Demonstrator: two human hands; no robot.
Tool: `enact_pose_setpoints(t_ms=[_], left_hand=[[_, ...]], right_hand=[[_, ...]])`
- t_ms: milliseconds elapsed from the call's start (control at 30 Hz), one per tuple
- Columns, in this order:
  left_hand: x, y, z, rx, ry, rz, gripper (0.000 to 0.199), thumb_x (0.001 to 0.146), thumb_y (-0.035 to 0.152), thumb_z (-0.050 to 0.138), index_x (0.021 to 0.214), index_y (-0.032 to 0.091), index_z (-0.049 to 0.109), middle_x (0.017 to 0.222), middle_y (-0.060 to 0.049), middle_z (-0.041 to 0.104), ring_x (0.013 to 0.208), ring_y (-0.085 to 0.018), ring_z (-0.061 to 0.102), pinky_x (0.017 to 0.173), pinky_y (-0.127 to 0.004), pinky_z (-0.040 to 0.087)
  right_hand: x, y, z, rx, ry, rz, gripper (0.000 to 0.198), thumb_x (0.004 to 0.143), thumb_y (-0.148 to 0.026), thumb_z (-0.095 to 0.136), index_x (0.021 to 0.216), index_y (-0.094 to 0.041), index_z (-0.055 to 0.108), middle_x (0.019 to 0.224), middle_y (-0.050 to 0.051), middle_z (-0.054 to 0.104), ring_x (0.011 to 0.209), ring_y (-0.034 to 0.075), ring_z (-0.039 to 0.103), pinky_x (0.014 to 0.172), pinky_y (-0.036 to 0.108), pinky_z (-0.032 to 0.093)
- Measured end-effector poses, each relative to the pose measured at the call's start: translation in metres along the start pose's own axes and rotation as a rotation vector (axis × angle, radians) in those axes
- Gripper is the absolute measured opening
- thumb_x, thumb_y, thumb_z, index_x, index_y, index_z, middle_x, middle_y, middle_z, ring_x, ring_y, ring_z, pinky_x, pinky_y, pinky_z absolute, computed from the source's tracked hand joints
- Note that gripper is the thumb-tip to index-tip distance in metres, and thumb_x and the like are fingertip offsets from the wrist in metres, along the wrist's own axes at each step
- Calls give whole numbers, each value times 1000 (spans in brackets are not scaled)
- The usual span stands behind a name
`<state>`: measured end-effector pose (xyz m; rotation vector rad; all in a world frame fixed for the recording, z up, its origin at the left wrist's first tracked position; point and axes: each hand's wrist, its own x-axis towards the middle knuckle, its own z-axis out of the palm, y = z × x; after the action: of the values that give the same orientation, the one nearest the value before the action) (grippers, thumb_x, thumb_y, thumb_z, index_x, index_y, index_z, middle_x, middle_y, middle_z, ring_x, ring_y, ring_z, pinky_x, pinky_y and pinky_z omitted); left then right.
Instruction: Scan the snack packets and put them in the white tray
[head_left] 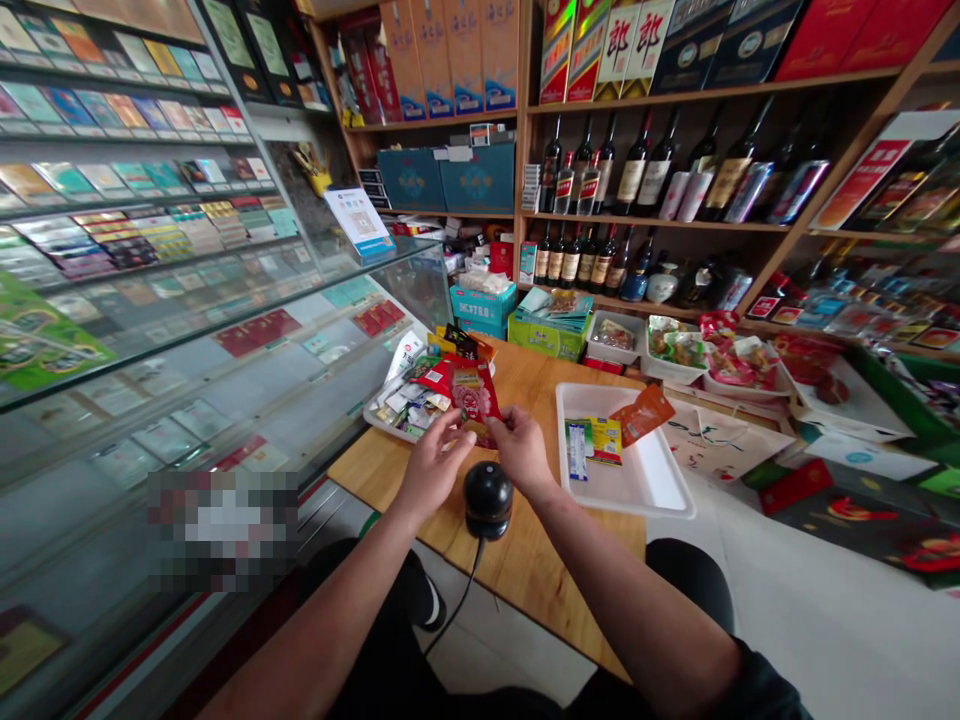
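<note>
pinching a red packet (472, 388), fingers (466, 441) of both hands (435, 462) (523, 452) sit between two trays (386, 428) (641, 470) of packets (604, 440).

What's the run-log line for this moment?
left hand: holds red packet; right hand: holds red packet; black corded device: on wooden table; white tray: right of device, yellow packet inside

At the centre of the frame, we see a red packet (472, 388) in glossy plastic film over a tabletop (536, 560) of smooth, grained wood. Just below, a black device (487, 488) shows us shiny hard plastic; right of centre, a white tray (667, 482) is smooth plastic. We catch reflective glass on the counter (424, 282) at left.
</note>
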<state>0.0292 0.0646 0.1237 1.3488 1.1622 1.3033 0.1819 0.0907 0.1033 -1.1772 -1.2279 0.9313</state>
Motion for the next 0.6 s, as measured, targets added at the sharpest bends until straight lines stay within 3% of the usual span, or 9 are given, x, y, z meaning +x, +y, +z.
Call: enact_pose_setpoints(t_ms=[133,267,400,600], left_hand=[[1,4,12,-163,-30,46,45,84,39,77,124,23,66,130,-11,70,123,-27,65,104,-39,53],[7,-10,9,-240,49,13,36,86,42,76,113,19,68,115,-10,74,109,-26,71,94,-38,57],[14,-22,0,-349,100,-80,38,84,44,77,110,18,66,112,-10,75,99,-25,73,82,-35,59],[19,-10,-6,-366,33,-50,48,81,45,80,120,19,67,123,-10,74,108,-26,71,93,-40,57]], right_hand=[[-19,-19,6,-190,-96,-206,18,91,-24,59,104,-21,70,108,4,75,97,16,69,92,29,53],[-31,-28,9,-302,-149,-326,24,91,-20,60,113,-22,69,128,4,70,122,17,63,112,32,46],[-28,-25,2,-271,-147,-330,18,90,-19,61,106,-22,70,121,3,72,113,16,66,107,30,48],[-3,-11,-17,-378,15,-215,23,91,-21,59,111,-19,69,120,7,72,112,19,65,105,33,48]])
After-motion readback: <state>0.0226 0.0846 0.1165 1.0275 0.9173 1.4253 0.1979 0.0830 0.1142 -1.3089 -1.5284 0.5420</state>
